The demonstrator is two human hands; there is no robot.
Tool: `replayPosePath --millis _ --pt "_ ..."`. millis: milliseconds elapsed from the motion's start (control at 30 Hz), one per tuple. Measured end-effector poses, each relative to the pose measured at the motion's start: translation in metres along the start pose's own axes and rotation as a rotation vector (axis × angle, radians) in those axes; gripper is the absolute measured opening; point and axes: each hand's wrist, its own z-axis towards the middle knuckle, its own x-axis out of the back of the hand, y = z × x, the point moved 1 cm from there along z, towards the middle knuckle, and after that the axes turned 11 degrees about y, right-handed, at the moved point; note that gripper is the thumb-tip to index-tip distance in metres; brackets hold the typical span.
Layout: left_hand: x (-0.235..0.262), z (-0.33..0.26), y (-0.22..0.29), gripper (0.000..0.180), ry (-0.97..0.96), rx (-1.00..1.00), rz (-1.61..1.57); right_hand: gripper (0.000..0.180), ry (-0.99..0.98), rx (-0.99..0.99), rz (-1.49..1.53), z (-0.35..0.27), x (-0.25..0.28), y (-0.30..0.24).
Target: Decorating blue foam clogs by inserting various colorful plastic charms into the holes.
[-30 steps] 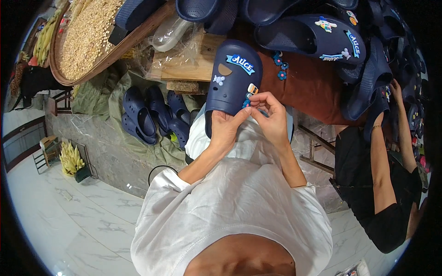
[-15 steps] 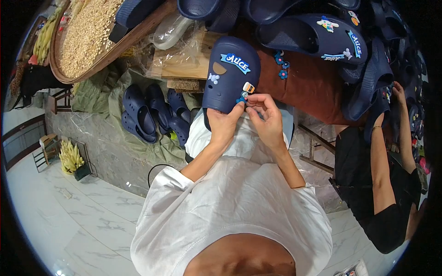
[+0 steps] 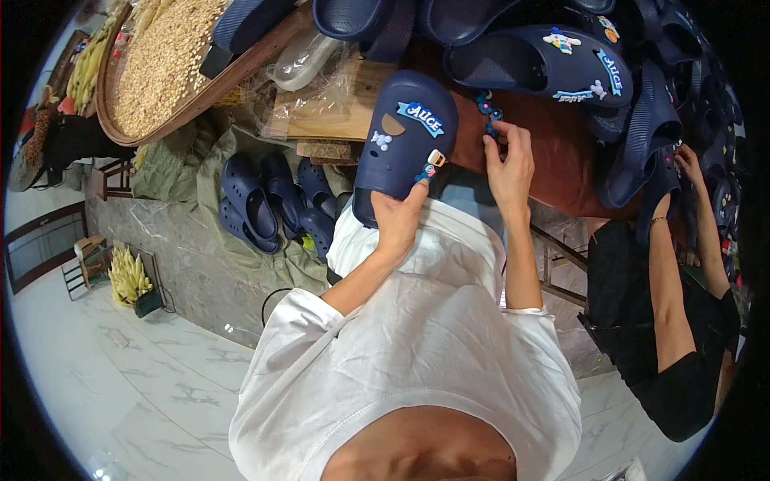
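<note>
navy blue is the clog [image 3: 405, 84] in the left hand [image 3: 397, 224]; it sits above the lap, toe pointing away from the wearer; the left hand is closed around its near end, thumb on the upper, fingers tucked out of sight inside the foot opening; a blue lettered charm [image 3: 421, 119], a pale charm [image 3: 381, 141], an orange-and-white charm [image 3: 436, 158] and a blue flower charm [image 3: 424, 173] sit on the upper, the flower close to the thumb tip; the right hand [image 3: 512, 172] reaches to a short row of flower charms [image 3: 484, 103] on the brown cloth [image 3: 553, 152]; its thumb and forefinger are slightly parted at the row's near end, and i cannot tell whether they have hold of a charm; the step in hand looks to be fetching another flower charm for the clog; the next move, i judge, calls for a light fingertip pinch on one charm alone, without dragging its neighbours, while the left hand keeps the upper steady and facing up.
</note>
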Motion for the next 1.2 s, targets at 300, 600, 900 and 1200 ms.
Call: replayPosePath --millis 300,600,900,1200 --pt "-0.008 0.002 0.015 0.058 -0.083 -0.047 0.121 0.02 0.001 0.05 -0.103 0.003 -0.006 0.004" --pt "-0.007 0.005 0.012 0.056 -0.101 -0.025 0.095 0.019 0.001 0.004 -0.028 0.002 -0.004 0.006" --pt "0.007 0.015 -0.003 0.057 -0.109 -0.209 0.089 0.02 0.008 0.006 -0.033 -0.001 -0.005 0.009" --pt "0.0 0.009 0.019 0.055 -0.177 -0.058 0.034 0.023 0.038 0.024 -0.045 0.002 -0.01 0.007"
